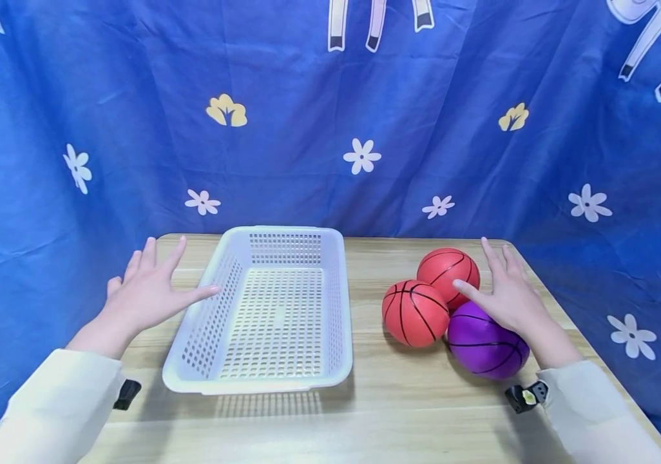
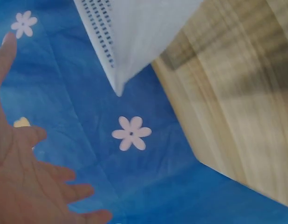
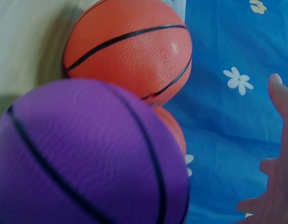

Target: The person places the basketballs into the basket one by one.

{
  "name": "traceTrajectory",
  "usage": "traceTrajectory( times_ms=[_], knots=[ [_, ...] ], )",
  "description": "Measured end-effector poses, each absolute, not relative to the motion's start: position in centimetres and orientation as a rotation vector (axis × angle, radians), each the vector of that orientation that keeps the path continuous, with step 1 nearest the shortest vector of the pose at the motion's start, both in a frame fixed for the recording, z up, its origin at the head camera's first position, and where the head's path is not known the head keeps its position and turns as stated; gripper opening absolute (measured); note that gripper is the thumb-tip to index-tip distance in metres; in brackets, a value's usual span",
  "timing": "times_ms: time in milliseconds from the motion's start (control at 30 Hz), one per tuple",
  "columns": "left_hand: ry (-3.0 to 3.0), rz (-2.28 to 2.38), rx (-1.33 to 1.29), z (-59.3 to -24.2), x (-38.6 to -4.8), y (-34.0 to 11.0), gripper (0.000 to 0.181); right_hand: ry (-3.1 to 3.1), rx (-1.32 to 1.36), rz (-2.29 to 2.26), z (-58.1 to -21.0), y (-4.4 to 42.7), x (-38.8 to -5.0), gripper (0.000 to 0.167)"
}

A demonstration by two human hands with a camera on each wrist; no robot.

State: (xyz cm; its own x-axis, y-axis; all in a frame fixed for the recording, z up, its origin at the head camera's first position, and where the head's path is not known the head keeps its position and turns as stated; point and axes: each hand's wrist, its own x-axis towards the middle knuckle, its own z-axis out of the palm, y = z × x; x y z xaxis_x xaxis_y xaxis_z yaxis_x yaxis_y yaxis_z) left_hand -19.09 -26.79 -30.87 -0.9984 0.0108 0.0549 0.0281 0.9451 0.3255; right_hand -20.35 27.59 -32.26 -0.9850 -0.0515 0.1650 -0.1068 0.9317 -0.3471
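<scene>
My left hand (image 1: pixel 147 287) is spread beside the left rim of a white perforated plastic basket (image 1: pixel 342 309), holding nothing. In the left wrist view the left hand (image 2: pixel 27 177) has its fingers apart, with a corner of the basket (image 2: pixel 134 37) above. Over on the right, my right hand (image 1: pixel 510 293) hovers with fingers spread above a purple mini basketball (image 1: pixel 484 341). Two red mini basketballs, one nearer (image 1: pixel 414 314) and one farther back (image 1: pixel 446 270), sit against it. The right wrist view shows the purple ball large, partly covering the red ones; the right hand (image 3: pixel 274 172) is apart from them.
All of this stands on a light wood-grain table (image 1: pixel 388 412). A blue curtain (image 1: pixel 284 161) with flowers and animal figures hangs behind and along both sides of the table. Black wrist cameras sit under both sleeves, the right one (image 1: pixel 524 396) close to the purple ball.
</scene>
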Motion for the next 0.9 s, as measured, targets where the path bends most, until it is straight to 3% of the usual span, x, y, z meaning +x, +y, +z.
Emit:
traceTrajectory(
  times_ms=[900],
  knots=[
    [-3.047, -1.129, -0.196, -34.7, -20.0, -30.7, 0.088, -2.977, 0.364, 1.142, -36.0, 34.0, -19.2, 0.093]
  ],
)
